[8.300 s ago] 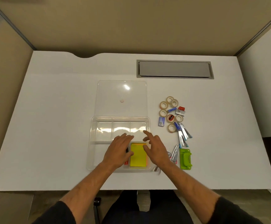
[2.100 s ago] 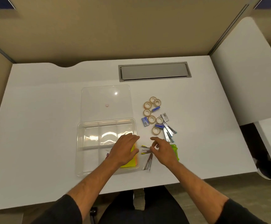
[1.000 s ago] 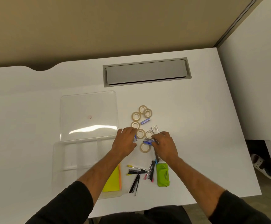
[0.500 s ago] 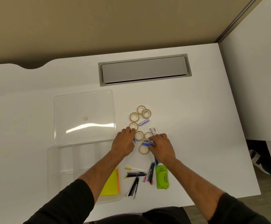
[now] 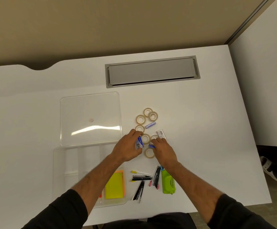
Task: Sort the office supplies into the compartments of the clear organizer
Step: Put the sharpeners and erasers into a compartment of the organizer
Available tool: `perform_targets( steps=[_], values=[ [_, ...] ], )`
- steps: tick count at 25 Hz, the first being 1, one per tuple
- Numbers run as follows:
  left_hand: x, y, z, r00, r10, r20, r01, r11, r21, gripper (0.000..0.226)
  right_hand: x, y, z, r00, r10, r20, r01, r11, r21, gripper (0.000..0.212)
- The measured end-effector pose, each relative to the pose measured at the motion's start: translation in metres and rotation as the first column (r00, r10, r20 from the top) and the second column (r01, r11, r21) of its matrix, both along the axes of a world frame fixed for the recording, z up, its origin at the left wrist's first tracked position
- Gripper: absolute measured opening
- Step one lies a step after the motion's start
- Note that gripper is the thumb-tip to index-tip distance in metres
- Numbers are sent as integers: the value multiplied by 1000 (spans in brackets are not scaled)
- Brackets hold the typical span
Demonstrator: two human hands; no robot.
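Note:
The clear organizer (image 5: pixel 59 171) lies at the front left with yellow sticky notes (image 5: pixel 114 185) in its near right compartment. To its right my left hand (image 5: pixel 128 148) pinches a small blue staple box (image 5: pixel 139 142), tilted up off the table. My right hand (image 5: pixel 163 150) pinches another blue staple box (image 5: pixel 151 146) beside it. Several tape rolls (image 5: pixel 140 119) lie around both hands. A third blue box (image 5: pixel 150 125) and a grey box (image 5: pixel 161 134) lie just beyond my hands.
The clear lid (image 5: pixel 90 118) lies flat behind the organizer. Black staplers (image 5: pixel 141 178), a yellow-tipped pen (image 5: pixel 137 172) and a green hole punch (image 5: pixel 168 183) lie near the front edge. A grey cable hatch (image 5: pixel 151 71) is set in the desk at the back.
My left hand has lifted its blue staple box up off the table. My right hand has closed on the second blue box. The camera view has shifted slightly.

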State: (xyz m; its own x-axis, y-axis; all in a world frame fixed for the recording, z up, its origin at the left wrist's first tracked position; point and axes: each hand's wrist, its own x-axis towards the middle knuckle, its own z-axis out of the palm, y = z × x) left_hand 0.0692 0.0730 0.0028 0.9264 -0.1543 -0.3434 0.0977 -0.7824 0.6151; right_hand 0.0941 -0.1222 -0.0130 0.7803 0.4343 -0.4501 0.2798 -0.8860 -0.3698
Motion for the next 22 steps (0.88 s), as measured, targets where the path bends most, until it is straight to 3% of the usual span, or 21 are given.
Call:
perform_targets(
  steps=[5,11,14,16,18,20,22],
  values=[
    [-6,-4,7,999,40,-6,-40,996,-79,64,4,-5,3,999,-48,-10,48,999,-11,28],
    [-15,-3,6,998,57,27,-56,997,-58,62,-4,-4,-4,997,68,24,-66,995,-77,30],
    [-19,-2,7,996,70,48,-66,995,-73,62,-3,0,-1,992,-125,-11,126,989,79,18],
    [-20,-4,6,996,71,48,-66,994,-93,61,1,5,7,883,-413,-222,462,850,255,11],
    [-20,-6,7,995,92,31,-88,990,-112,63,3,10,16,699,-553,-453,705,639,308,11],
    [-18,-10,8,993,110,30,-105,985,-139,66,3,14,23,588,-562,-582,795,532,291,12],
    [-16,-12,11,993,107,39,-98,979,-179,67,3,19,28,537,-547,-643,830,477,287,13]
  ],
)
